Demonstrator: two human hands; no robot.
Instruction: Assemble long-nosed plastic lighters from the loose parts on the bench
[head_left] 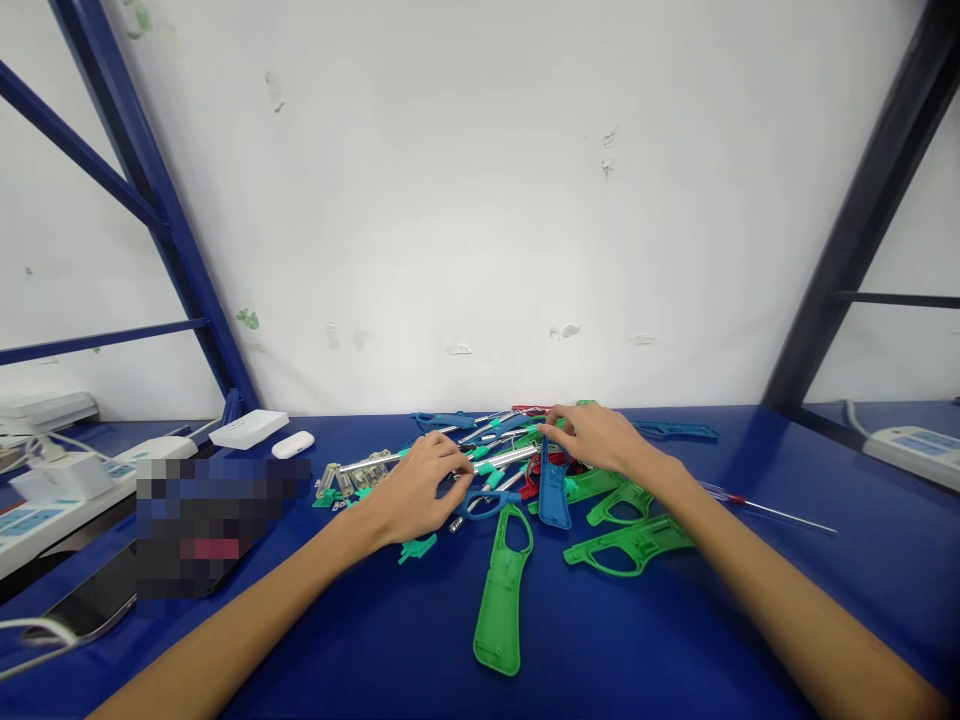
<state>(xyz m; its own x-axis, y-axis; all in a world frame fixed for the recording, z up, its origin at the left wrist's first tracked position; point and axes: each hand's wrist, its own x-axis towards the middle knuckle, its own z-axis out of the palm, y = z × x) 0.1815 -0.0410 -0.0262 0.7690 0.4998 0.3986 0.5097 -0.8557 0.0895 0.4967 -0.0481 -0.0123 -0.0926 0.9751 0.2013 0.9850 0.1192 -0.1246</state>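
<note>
A heap of coloured plastic handle shells and metal tubes (510,460) lies on the blue table (675,640). My left hand (416,490) rests palm down on the heap's left side, fingers curled over a metal tube and a blue handle part (484,503). My right hand (596,438) lies on the heap's far right, fingers bent onto the red and blue parts. A blue shell (553,495) stands between the hands. One long green shell (501,595) lies nearest me, and two green handles (634,545) sit under my right wrist.
A white box (249,428) and a white earbud case (292,444) lie at the back left, with power strips (52,500) and a phone (94,605) on the left. A thin rod (780,513) and another power strip (911,450) are at the right. Blue shelf posts (172,230) flank the white wall.
</note>
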